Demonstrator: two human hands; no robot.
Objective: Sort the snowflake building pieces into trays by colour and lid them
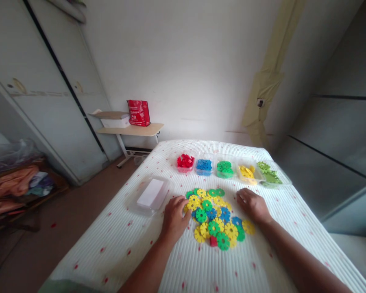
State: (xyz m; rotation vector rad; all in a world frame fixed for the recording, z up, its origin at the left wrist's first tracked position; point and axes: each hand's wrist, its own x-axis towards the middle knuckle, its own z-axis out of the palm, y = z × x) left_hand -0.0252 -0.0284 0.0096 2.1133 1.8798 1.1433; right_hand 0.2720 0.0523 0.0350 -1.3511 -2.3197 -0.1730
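A loose pile of flat, notched flower-shaped plastic discs lies on the table, among them a green disc (223, 241), a yellow disc (231, 230) and a blue disc (225, 214). One small red square piece (213, 241) sits at the pile's near edge. At the left side of the pile rests my left hand (175, 217), fingers curved and thumb apart, close to the yellow discs. Across the pile, on the right, is my right hand (253, 204) with its fingers curled in. Whatever may be under those fingers is hidden.
Behind the pile stand clear tubs of red pieces (185, 161), blue pieces (204, 166), green pieces (225, 168), yellow pieces (247, 173) and light green pieces (270, 174). A clear plastic lid (134, 204) with a white rectangle lies left. A side table (140, 130) holds a red bag (138, 113).
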